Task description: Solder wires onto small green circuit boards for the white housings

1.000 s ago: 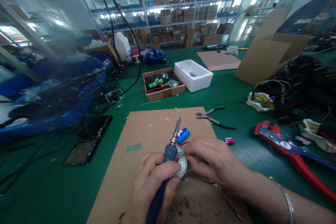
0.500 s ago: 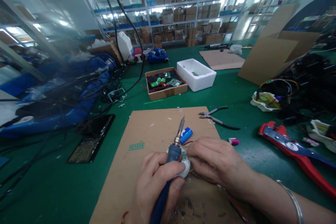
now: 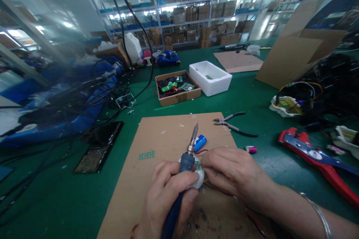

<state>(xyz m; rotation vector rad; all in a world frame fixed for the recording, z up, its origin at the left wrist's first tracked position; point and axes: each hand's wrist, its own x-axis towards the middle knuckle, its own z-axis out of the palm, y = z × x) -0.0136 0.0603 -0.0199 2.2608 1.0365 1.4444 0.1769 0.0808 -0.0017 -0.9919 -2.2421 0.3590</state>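
Note:
My left hand [image 3: 165, 198] is closed around the blue handle of a soldering iron [image 3: 183, 171], whose metal tip points up and away. A small white round part [image 3: 198, 175] with a green board on it sits between both hands; my left fingers also press against it. My right hand [image 3: 232, 173] is closed in a pinch at the right side of that part, and what its fingertips hold is hidden. A blue cylindrical cell [image 3: 200, 143] with a red wire lies just beyond. All rest on a brown cardboard sheet [image 3: 159, 138].
Pliers [image 3: 234, 125] lie past the cardboard's right corner, a small pink piece [image 3: 251, 149] beside it, and a red tool [image 3: 316, 160] at right. A cardboard box of parts [image 3: 176, 89] and a white foam box [image 3: 210, 77] stand behind. Cables and a dark panel [image 3: 98, 145] fill the left.
The hands and iron stay nearly still over the white part; the view has shifted slightly, and the iron tip stands a little more upright than a second ago.

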